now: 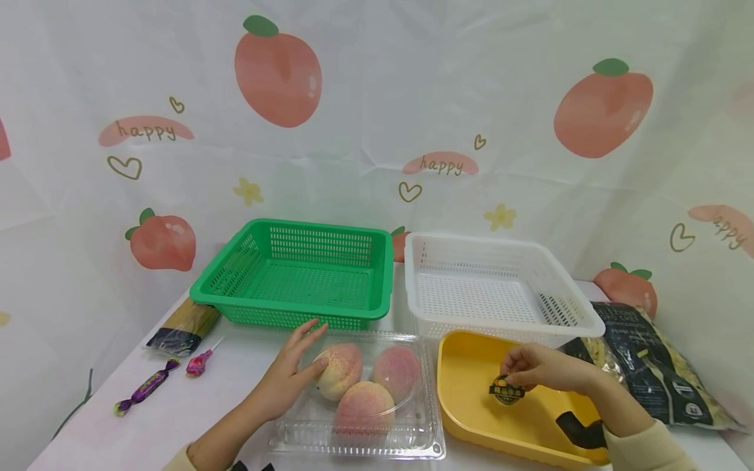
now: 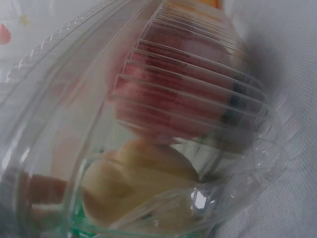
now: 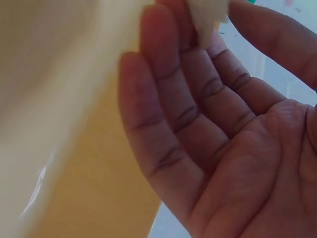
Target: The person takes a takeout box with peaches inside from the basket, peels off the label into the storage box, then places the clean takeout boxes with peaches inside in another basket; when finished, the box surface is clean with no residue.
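Three pink and yellow peaches (image 1: 365, 409) sit inside a clear plastic clamshell box (image 1: 421, 418). My left hand (image 1: 290, 374) lies over the box's left side with its fingers spread. Up close in the left wrist view, the peaches (image 2: 168, 94) show through the ribbed clear wall. Above the yellow tray (image 1: 465, 399), my right hand (image 1: 533, 366) pinches a black and gold sticker (image 1: 508, 390) between thumb and fingers. In the right wrist view the sticker's pale back (image 3: 210, 20) shows at the fingertips.
Behind stand a green basket (image 1: 318, 281) and a white basket (image 1: 471, 294). At left lie a packet of noodles (image 1: 185, 325), a purple wrapped candy (image 1: 146, 388) and a pink lollipop (image 1: 197, 363). A black food bag (image 1: 648, 366) lies at right.
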Demonstrator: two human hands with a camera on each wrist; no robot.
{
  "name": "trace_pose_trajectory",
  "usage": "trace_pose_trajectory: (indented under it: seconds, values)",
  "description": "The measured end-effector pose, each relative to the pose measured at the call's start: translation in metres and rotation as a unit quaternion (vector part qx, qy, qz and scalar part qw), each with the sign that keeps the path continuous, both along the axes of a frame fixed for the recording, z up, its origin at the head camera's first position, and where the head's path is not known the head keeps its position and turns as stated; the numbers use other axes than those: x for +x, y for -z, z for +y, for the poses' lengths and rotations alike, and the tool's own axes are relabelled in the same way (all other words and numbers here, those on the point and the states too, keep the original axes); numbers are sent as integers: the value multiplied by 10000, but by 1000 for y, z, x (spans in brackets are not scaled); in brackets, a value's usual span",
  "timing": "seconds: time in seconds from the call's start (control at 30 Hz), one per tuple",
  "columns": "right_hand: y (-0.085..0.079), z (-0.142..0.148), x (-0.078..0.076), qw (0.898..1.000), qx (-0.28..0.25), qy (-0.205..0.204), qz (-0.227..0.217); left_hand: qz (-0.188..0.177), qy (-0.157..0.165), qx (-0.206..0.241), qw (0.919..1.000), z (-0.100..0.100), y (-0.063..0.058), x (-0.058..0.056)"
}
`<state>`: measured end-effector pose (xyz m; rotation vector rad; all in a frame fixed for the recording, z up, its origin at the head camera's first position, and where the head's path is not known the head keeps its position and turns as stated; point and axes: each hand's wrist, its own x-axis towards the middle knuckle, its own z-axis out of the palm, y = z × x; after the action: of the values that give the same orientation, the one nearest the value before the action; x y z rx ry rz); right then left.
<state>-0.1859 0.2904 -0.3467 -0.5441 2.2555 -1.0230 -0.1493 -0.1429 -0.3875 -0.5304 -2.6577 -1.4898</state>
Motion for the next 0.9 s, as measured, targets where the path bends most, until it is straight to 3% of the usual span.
trace_pose_trajectory:
  seconds: [0.5, 0.9]
  values:
    - [8, 12, -1, 9993, 274, 160, -211, -154, -30, 59, 9999, 1, -1, 1]
    - [19, 18, -3, 9994, 14, 119, -319, -202, -34, 62, 9998, 1, -1, 1]
